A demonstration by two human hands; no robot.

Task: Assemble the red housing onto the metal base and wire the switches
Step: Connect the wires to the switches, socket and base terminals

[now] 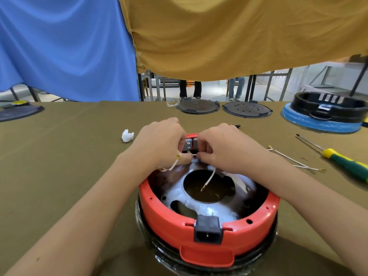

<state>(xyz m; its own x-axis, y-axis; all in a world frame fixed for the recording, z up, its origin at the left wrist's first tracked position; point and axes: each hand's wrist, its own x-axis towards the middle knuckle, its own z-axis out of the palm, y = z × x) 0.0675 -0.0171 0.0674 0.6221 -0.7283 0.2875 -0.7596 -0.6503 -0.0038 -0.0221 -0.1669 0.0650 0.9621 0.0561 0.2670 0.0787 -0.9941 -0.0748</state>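
Red housing point(209, 220) sat on the metal base point(209, 208), on the desk point(69, 156). Both hands, left point(161, 140) and right point(225, 148), pinched thin, limp wires point(209, 178) at the switches point(190, 144); best gripped near the terminals.

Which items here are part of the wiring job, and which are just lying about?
In use: red housing, metal base, switches, white wire, left hand, right hand.
Lying about: screwdriver, spare wires, white wad, two black discs.
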